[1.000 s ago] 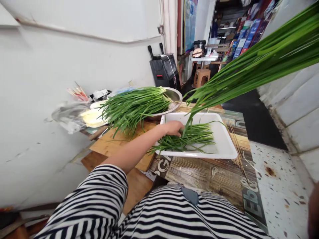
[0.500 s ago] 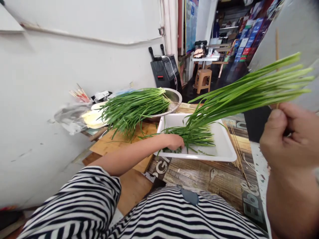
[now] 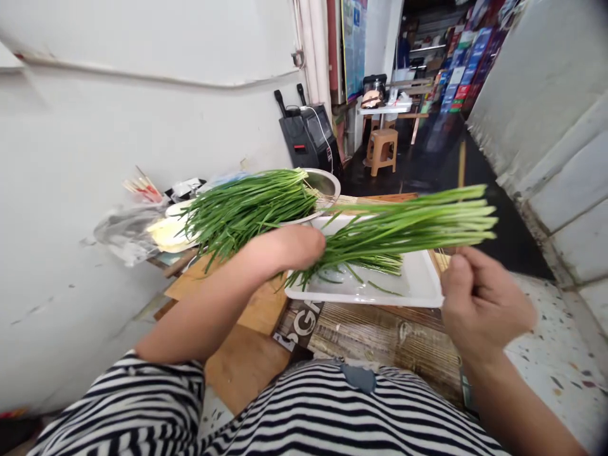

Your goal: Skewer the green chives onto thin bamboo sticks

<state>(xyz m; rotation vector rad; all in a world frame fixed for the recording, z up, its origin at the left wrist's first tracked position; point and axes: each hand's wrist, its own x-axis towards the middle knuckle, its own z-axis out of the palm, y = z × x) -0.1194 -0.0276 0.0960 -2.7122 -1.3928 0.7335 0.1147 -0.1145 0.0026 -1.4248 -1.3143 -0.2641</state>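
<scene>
My right hand pinches the lower end of a thin bamboo skewer, which stands upright through the pale stalk ends of a bunch of garlic chives. The bunch stretches level across the white tray, its leafy ends toward the left. My left hand is closed around those leaf ends, its fingertips hidden behind the leaves. Under the bunch, more garlic chives lie in the tray, with a few loose wet pieces on its bottom.
Left of the tray, a large heap of garlic chives rests over a metal bowl. A wooden board lies in front of it. Further left are a plastic bag and red-tipped sticks. Behind stand a black speaker and a brown stool.
My right hand has come down and left with the skewered garlic chives, lowering them over the tray. My left hand has risen from inside the tray to the bunch's leaf ends.
</scene>
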